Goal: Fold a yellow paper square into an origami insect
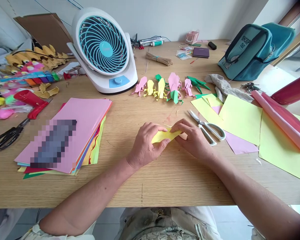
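Observation:
Between my two hands is a small folded piece of yellow paper [162, 136], held just above the wooden table. My left hand [148, 141] closes on its left end, thumb in front and fingers behind. The right end is pinched by my right hand [190, 136], whose fingertips bend over the top edge. Part of the paper is hidden by the fingers. White-handled scissors [207, 128] lie partly open just right of my right hand. Behind the hands stands a row of folded paper figures, among them a yellow figure [161, 88] and a pink figure [173, 81].
A stack of coloured paper [90, 116] with a blurred-out dark object on top lies left. A white fan [102, 50] stands behind it. Yellow sheets [240, 113], a rolled pink sheet [282, 123] and a teal bag [250, 53] are right. Black-handled scissors [7, 137] lie far left.

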Tool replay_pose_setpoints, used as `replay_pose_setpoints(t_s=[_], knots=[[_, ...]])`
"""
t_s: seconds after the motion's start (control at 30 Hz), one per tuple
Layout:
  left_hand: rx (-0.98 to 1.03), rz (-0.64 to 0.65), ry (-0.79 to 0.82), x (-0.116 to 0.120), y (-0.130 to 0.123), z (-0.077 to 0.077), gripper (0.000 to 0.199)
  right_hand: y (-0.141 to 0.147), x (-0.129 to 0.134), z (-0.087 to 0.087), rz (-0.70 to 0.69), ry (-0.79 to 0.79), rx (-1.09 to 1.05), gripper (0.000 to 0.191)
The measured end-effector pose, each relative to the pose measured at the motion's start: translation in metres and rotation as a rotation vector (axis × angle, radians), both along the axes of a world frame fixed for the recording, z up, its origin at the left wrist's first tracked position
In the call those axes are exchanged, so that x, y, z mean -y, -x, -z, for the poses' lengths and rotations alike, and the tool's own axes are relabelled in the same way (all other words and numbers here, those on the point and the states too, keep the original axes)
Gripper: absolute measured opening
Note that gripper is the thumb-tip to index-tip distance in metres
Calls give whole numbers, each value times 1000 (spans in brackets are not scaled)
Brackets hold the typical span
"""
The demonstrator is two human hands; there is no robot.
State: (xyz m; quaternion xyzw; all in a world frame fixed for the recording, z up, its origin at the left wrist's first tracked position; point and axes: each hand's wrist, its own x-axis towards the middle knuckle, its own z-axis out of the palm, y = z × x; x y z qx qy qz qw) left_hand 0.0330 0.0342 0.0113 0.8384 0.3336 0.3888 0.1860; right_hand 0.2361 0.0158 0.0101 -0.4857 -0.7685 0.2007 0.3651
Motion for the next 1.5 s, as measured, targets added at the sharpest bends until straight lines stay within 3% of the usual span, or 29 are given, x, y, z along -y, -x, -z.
replay_pose_setpoints(t_s=[0.1, 0.3, 0.57, 0.83, 1.13, 1.33, 1.5], knots=[[-167, -23, -101, 2, 0, 2, 28, 0, 0, 1, 39, -15, -9, 18], [-390, -119, -192, 1, 1, 8, 4, 0, 0, 3, 38, 17, 67, 20], [-475, -80, -123, 3, -1, 12, 9, -11, 1, -7, -82, 12, 389, 14], [-567, -26, -136, 5, -2, 10, 11, -16, 2, -15, -152, 91, 521, 17], [-579, 19, -135, 13, -5, 7, 10, -19, 5, -19, -163, 241, 583, 6], [-493, -11, -58, 11, -5, 12, 5, -12, 7, -19, -133, 191, 580, 6], [-397, -15, 45, 10, -6, 12, 7, -11, 7, -21, -31, 169, 492, 7]])
